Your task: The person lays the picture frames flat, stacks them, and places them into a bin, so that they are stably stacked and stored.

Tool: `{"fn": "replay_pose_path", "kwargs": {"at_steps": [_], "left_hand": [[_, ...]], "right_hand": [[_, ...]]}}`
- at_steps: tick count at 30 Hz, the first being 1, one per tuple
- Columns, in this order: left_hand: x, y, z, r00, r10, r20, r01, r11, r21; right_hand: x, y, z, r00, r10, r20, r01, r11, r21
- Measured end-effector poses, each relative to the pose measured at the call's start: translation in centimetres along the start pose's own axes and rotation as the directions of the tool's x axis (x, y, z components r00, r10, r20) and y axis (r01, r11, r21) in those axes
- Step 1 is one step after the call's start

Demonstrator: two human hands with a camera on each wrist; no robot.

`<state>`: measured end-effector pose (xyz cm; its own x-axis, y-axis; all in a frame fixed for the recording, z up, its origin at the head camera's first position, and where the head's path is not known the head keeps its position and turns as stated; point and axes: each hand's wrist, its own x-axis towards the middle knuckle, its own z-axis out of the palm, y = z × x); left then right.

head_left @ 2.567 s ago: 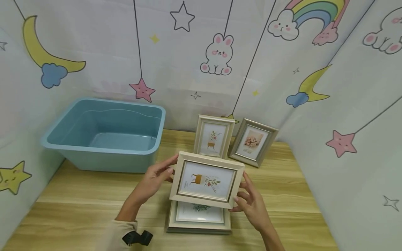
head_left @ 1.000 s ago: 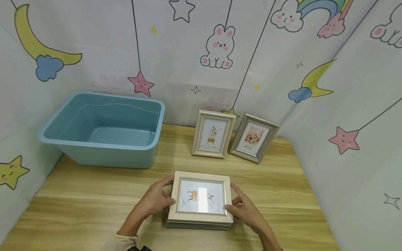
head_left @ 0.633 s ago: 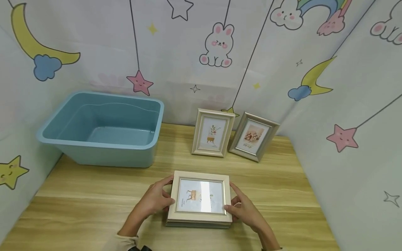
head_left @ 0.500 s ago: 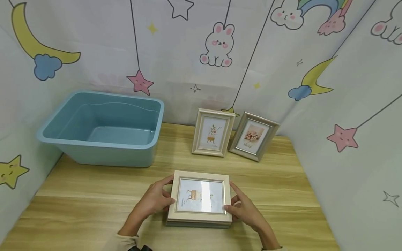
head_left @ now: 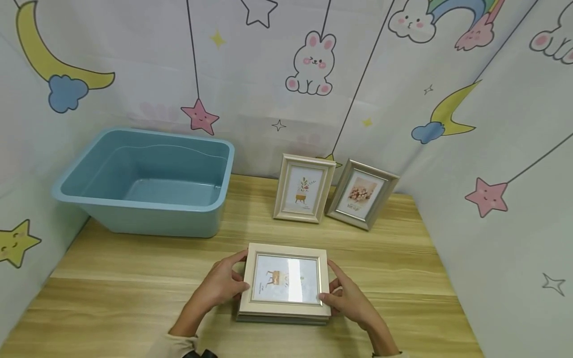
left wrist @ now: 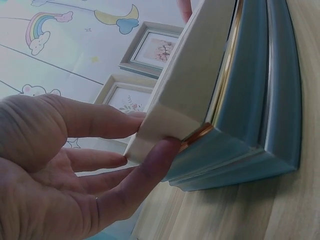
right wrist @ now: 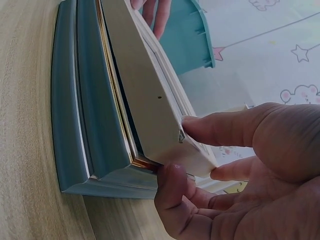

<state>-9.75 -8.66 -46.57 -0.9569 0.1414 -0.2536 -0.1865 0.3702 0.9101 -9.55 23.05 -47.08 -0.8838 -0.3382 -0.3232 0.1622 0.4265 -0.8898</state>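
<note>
Backdrop (head_left: 250,74): pale, printed with stars, moons and rabbits, behind and to the right of the work. Worktop (head_left: 134,298): wood-grain finish, carries all items. Blue tub (head_left: 165,222): stands at the rear left, well apart from the hands.

Subject item: cream frame (head_left: 286,281), lying face up at the front centre as the top piece of a stack. Beneath it, at least two blue-grey frames (left wrist: 248,85) lie flat; exact count not confirmed. At the rear right, a champagne frame (head_left: 304,189) and a silver frame (head_left: 361,195) stand propped, side by side; contact between them cannot be determined.

Left hand (head_left: 222,282) and right hand (head_left: 349,297): both narrow, each pinching one short end of the cream frame between thumb and fingers.

Printed flowerpot (head_left: 274,278) lies sideways, its legs to the left; glare crosses the glass.

Finding on the step: judged to be seating and squaring the cream frame on the stack, though a lift about to begin cannot be excluded. Next move, if seating: level both ends, free the fingertips at the narrow seam, then release evenly so that nothing below shifts.
</note>
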Motion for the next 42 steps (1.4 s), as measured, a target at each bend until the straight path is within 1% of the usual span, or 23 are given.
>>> {"fn": "replay_pose_path", "kwargs": {"at_steps": [9,13,17,19,23,26,28,30,32,35,37,40,42], "left_hand": [[0.0,-0.1,0.0,1.000,0.003,-0.019,-0.003,1.000,0.026],[0.1,-0.3,-0.1,0.999,0.018,-0.028,-0.017,0.999,0.043],[0.7,-0.4,-0.7,0.996,0.074,-0.048,-0.070,0.993,0.096],[1.2,-0.4,-1.2,0.992,0.110,-0.056,-0.103,0.988,0.112],[2.7,-0.1,-2.4,0.982,0.185,-0.043,-0.180,0.978,0.102],[4.2,0.4,-3.2,0.971,0.239,-0.006,-0.238,0.968,0.082],[5.4,0.7,-3.5,0.966,0.256,0.029,-0.257,0.963,0.077],[6.6,1.0,-3.7,0.965,0.251,0.071,-0.256,0.965,0.062],[7.9,1.4,-3.7,0.968,0.229,0.107,-0.234,0.972,0.034],[9.6,2.3,-3.5,0.973,0.190,0.132,-0.195,0.981,0.024],[10.4,3.3,-3.2,0.975,0.173,0.138,-0.178,0.984,0.024],[11.5,5.1,-2.8,0.973,0.178,0.150,-0.189,0.980,0.058],[12.1,6.3,-2.5,0.973,0.170,0.154,-0.181,0.982,0.058]], "right_hand": [[0.1,0.3,0.1,1.000,0.019,-0.016,-0.019,1.000,-0.006],[0.2,0.4,0.0,1.000,0.008,-0.022,-0.010,0.999,-0.051],[0.5,0.4,-0.4,0.998,0.001,-0.064,-0.008,0.994,-0.109],[0.6,0.3,-0.7,0.995,-0.001,-0.095,-0.010,0.993,-0.115],[1.3,0.0,-2.0,0.987,-0.022,-0.156,0.009,0.996,-0.085],[2.3,-0.4,-3.2,0.977,-0.050,-0.205,0.037,0.997,-0.068],[3.3,-0.9,-4.1,0.970,-0.085,-0.228,0.072,0.995,-0.066],[4.4,-1.5,-5.0,0.958,-0.140,-0.249,0.124,0.989,-0.079],[5.7,-2.2,-5.9,0.943,-0.208,-0.259,0.188,0.977,-0.100],[7.8,-3.3,-7.1,0.915,-0.299,-0.270,0.265,0.951,-0.158],[9.1,-4.0,-7.9,0.901,-0.340,-0.269,0.297,0.936,-0.191],[10.8,-5.4,-9.0,0.885,-0.384,-0.264,0.326,0.915,-0.239],[11.8,-6.4,-9.5,0.880,-0.402,-0.254,0.335,0.903,-0.270]]}}
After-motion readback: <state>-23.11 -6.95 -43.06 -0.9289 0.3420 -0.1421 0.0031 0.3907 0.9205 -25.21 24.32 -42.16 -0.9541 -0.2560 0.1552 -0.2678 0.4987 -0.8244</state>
